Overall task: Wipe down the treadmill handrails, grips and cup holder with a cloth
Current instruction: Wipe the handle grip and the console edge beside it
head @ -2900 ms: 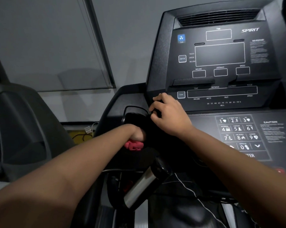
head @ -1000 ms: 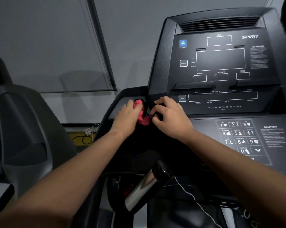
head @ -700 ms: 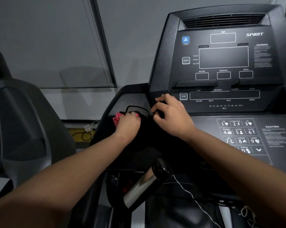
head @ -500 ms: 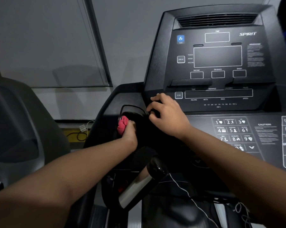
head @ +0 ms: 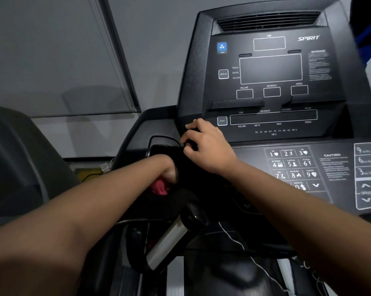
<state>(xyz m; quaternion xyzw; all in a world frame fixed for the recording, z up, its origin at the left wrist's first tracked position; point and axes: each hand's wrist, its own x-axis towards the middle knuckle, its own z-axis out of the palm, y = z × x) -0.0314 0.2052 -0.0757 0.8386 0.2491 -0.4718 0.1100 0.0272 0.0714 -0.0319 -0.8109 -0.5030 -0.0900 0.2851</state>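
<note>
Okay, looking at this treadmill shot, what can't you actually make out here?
Head view only:
Cloth: only a pink tuft shows; the left hand gripping it covers the rest.
Cup holder inside: lost in shadow, behind the left wrist.
Right hand fingertips: curled at the console's dark edge; whether they grip anything is unclear.
Caution text: too small and blurred to read.

Upright console hard against cup holder, left side seemingly open

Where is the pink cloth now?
Head view, left of centre: the pink cloth is bunched in the left hand at the near side of the cup holder, below-left of the right hand on the console.
</note>
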